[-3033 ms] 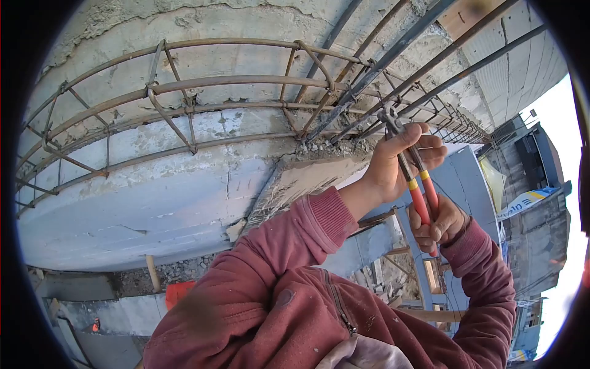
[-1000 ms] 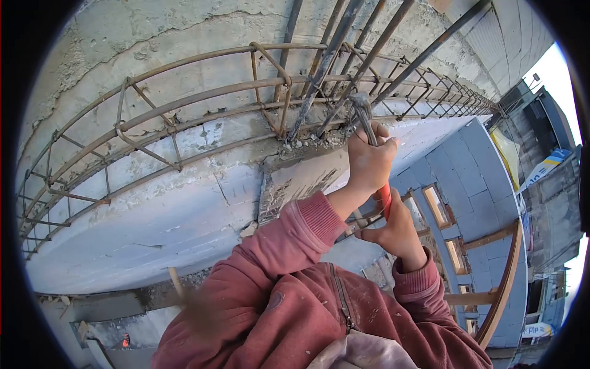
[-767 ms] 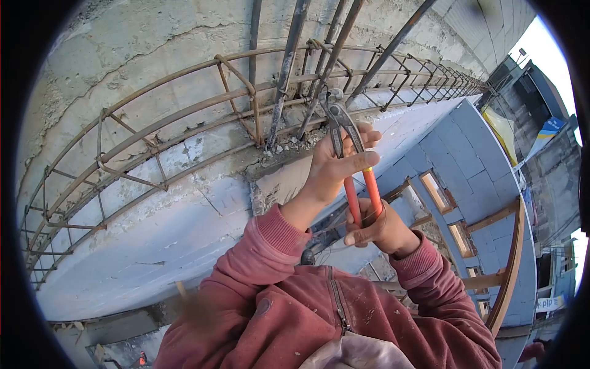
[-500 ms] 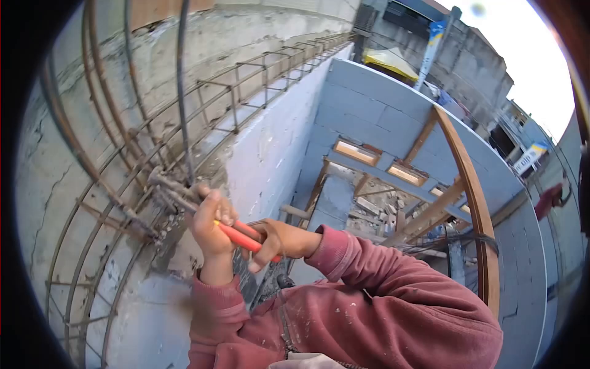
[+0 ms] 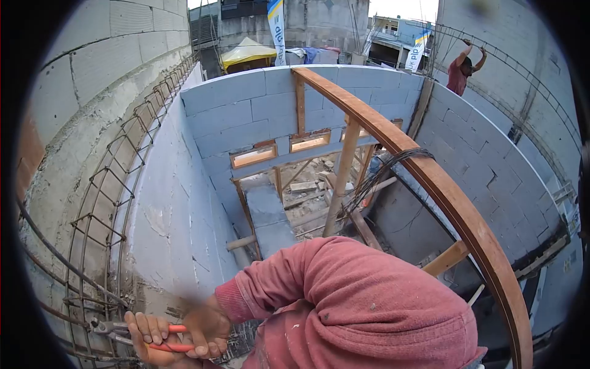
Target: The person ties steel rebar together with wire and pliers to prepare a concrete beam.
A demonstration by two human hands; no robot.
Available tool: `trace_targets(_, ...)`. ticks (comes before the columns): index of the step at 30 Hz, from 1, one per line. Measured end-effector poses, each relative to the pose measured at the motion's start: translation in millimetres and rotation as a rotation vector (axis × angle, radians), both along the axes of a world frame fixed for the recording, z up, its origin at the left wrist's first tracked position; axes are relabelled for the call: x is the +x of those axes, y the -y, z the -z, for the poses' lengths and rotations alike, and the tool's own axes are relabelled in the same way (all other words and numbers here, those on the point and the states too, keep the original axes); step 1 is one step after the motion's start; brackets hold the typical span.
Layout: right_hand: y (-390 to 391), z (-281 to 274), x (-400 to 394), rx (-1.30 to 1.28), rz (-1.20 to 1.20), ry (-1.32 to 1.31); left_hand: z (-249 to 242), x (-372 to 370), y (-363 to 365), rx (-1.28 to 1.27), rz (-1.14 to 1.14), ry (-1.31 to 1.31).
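At the lower left, a pair of red-handled pliers (image 5: pixel 173 328) lies across both hands, its metal jaws (image 5: pixel 104 328) pointing left among the steel bars. My left hand (image 5: pixel 149 335) is closed around the pliers near where the handles start. My right hand (image 5: pixel 208 329) grips the handle ends, partly hidden by a blurred spot. Just beyond the jaws, bent bars meet the rebar cage (image 5: pixel 101 230), which runs along the wall top. Whether the jaws bite on wire or a bar is too small to tell.
A pale block wall (image 5: pixel 166 227) drops beside me to a lower room with rubble (image 5: pixel 307 184). A curved wooden beam (image 5: pixel 424 166), wrapped with black wire (image 5: pixel 393 163), spans the right. Another person (image 5: pixel 461 71) reaches up at a far rebar cage.
The view has swung up and to the right, so my hands and the pliers now appear lower left. The handles look more spread apart, and the other person is now in full view.
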State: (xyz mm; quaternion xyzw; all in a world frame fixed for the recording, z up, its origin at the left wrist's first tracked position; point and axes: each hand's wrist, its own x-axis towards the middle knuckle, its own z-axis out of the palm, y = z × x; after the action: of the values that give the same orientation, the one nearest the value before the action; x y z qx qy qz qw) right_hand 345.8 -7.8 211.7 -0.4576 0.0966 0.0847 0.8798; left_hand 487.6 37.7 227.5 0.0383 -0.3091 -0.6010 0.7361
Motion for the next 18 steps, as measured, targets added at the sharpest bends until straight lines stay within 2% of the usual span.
trace_targets(2,2.6,-7.4,-2.0,-0.138,0.034,-0.103,9.0,1.5,14.4,0.044,-0.098,0.039)
trace_targets(3,13.2,19.1,5.8,-0.233,0.241,-0.102,12.7,-1.1,22.6,0.074,-0.171,0.047)
trace_targets(7,5.5,23.5,7.7,-0.982,0.625,-0.170,7.1,-17.8,51.8,0.303,-0.512,0.070)
trace_targets(10,4.6,17.7,1.3,-1.559,0.928,-0.200,13.8,-12.1,44.9,0.312,-0.501,0.108)
trace_targets(12,2.1,-11.3,-12.6,-0.973,0.503,-0.196,12.8,-16.4,27.0,0.041,-0.610,0.312)
trace_targets(13,-0.1,-22.7,-15.6,-0.679,0.245,-0.187,3.1,-21.1,17.3,0.001,-0.440,0.219)
trace_targets(15,-8.1,-0.4,-7.8,0.516,-0.133,0.100,-8.3,-15.2,0.4,-0.149,-0.032,0.046)
trace_targets(16,-8.9,4.8,-3.7,0.463,-0.216,0.170,6.3,-2.5,3.9,-0.231,0.138,-0.122)
trace_targets(18,0.6,1.3,-10.3,0.052,-0.059,0.037,1.6,-8.8,0.6,0.069,-0.120,-0.067)
